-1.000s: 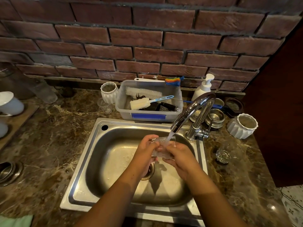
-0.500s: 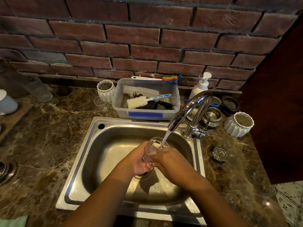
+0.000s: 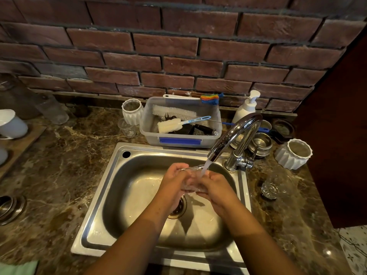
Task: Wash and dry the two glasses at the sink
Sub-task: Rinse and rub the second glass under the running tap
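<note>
Steel sink (image 3: pixel 97 205): left hand (image 3: pixel 174 181) and right hand (image 3: pixel 217 188) fingers curl round a clear glass tumbler (image 3: pixel 191 183) under tapwater. I judge rinsing; drying follows, then the other clear glass (image 3: pixel 270 188) at three o'clock.

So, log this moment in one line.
rinse | left hand, right hand grip glass under running tap | second glass on counter

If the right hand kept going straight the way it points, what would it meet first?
The right hand points forward and left, gripping the glass. Going on, it would probably meet the left hand, which holds the glass's other side; depth is unclear.
</note>
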Available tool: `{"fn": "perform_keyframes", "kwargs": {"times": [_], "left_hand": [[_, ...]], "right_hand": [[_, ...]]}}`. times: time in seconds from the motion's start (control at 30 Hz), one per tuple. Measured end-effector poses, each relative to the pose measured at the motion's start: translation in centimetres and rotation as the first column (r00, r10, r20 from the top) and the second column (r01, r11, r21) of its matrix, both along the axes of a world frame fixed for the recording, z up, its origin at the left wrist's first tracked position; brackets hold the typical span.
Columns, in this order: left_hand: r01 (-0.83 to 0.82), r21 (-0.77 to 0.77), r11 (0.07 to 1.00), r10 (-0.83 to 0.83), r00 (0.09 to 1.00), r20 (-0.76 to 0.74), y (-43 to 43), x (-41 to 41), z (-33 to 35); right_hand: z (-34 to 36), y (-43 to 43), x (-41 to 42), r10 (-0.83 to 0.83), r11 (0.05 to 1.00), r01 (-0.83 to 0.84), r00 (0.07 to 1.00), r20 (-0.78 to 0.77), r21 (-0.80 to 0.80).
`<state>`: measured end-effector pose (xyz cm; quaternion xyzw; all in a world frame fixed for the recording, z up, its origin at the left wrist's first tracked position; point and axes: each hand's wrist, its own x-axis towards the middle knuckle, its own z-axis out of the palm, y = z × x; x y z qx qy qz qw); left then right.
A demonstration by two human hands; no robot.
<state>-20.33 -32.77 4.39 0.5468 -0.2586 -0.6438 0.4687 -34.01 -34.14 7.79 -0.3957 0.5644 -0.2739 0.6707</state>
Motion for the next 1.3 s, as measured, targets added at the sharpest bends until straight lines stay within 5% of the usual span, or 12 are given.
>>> {"fn": "perform_keyframes", "kwargs": {"times": [0.1, 0.2, 0.27, 0.37, 0.43, 0.53, 0.67, 0.77, 0.87, 0.97, 1.17, 1.3], "left_hand": [[0.056, 0.094, 0.994, -0.05, 0.996, -0.07, -0.4, 0.1, 0.3], [0.103, 0.231, 0.968, -0.05, 0.973, -0.225, -0.9, 0.4, 0.5], [0.16, 0.327, 0.931, -0.045, 0.942, -0.332, -1.1, 0.8, 0.7], [0.232, 0.383, 0.894, -0.053, 0.905, -0.422, -1.3, 1.3, 0.1], [0.216, 0.378, 0.9, -0.032, 0.899, -0.437, -1.1, 1.1, 0.0], [0.097, 0.339, 0.936, 0.037, 0.929, -0.368, -0.8, 0.4, 0.2], [-0.017, 0.176, 0.984, 0.057, 0.972, -0.23, -0.6, -0.5, 0.3], [0.016, 0.0, 1.0, -0.016, 0.998, -0.066, -0.3, -0.6, 0.3], [0.087, -0.1, 0.991, -0.08, 0.994, 0.077, 0.0, -0.3, 0.9], [0.137, -0.093, 0.986, -0.127, 0.987, 0.102, 0.0, -0.3, 1.0], [0.296, 0.084, 0.951, -0.281, 0.947, -0.153, 0.5, 0.1, 1.7], [0.446, 0.144, 0.884, -0.369, 0.851, -0.373, 0.8, 0.0, 1.9]], "right_hand": [[-0.5, 0.0, -0.2, 0.104, 0.975, -0.134, 0.98, -0.171, -0.179], [-0.5, 0.2, -0.5, 0.212, 0.853, -0.383, 0.875, -0.436, -0.354], [-0.1, 0.3, -0.8, 0.281, 0.675, -0.618, 0.72, -0.634, -0.403], [0.7, 0.1, -0.6, 0.218, 0.324, -0.902, 0.365, -0.905, -0.285], [1.0, 0.2, -0.5, 0.192, 0.278, -0.916, 0.347, -0.918, -0.288], [0.8, 0.9, -0.3, 0.215, 0.445, -0.759, 0.605, -0.766, -0.475], [-0.3, 1.2, 0.5, 0.154, 0.802, -0.379, 0.878, -0.454, -0.461], [-0.2, 0.5, 0.7, -0.057, 0.981, 0.03, 0.989, -0.14, -0.191], [-0.3, -0.2, -0.3, -0.236, 0.961, 0.208, 0.96, 0.147, 0.183], [-0.5, -0.2, -0.8, -0.196, 0.975, 0.175, 0.967, 0.16, 0.136], [0.6, -0.6, -1.3, 0.122, 0.906, -0.228, 0.947, -0.296, -0.357], [2.4, -1.2, -1.5, 0.262, 0.872, -0.337, 0.934, -0.243, -0.354]]}}
